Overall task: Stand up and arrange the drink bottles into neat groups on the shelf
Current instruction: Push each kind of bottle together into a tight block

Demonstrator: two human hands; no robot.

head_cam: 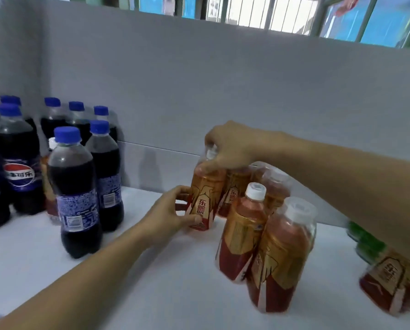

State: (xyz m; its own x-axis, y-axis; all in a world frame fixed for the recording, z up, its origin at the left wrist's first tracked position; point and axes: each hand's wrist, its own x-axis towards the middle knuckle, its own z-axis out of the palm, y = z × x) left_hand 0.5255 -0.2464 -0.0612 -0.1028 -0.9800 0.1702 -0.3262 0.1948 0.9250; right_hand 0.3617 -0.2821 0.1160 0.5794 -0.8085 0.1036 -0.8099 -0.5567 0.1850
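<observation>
On a white shelf (165,289) backed by a grey wall, blue-capped cola bottles (75,186) cluster at the left, well apart from the amber drink bottles (277,253) at the right. The left hand (169,215) grasps the lower body of one amber bottle (202,201), slightly tilted, while the right hand (230,148) seems to pinch its cap, though blur obscures that grip.

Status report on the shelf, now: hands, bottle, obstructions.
Left hand grips amber bottle at its base, right hand at the cap. Bottle tilted beside the amber group. Cola bottles stand clear to the left.
</observation>
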